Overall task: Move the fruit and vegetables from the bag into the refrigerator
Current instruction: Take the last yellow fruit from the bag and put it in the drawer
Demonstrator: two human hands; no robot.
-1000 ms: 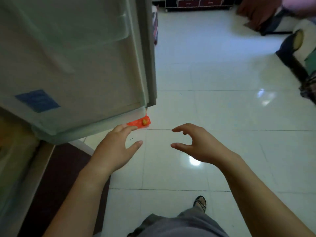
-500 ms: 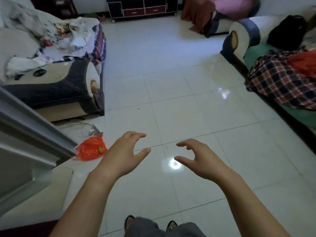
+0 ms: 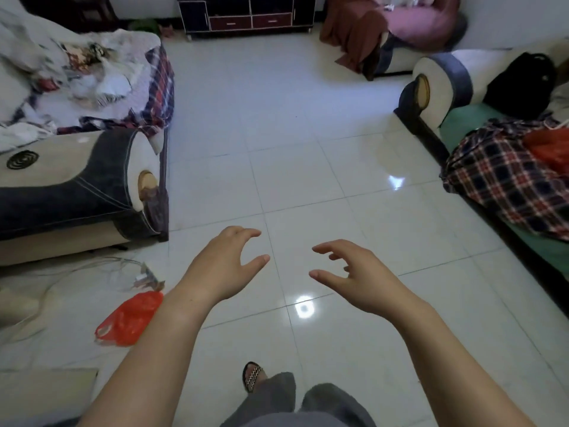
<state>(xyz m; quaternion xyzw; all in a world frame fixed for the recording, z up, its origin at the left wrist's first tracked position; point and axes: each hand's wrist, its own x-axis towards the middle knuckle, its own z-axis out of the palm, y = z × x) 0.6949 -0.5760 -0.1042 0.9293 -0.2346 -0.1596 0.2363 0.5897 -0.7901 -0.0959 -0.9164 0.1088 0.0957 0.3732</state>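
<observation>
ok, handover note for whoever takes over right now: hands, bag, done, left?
Left hand: empty, fingers loosely curled, above the white tiled floor.
Right hand: empty, likewise curled.
Crumpled orange-red plastic bag lies on the floor beside the left forearm; contents not discernible.
Refrigerator out of view.
Done: cannot tell.
Left: probably reach for the bag, check it for produce, carry any to the refrigerator.
</observation>
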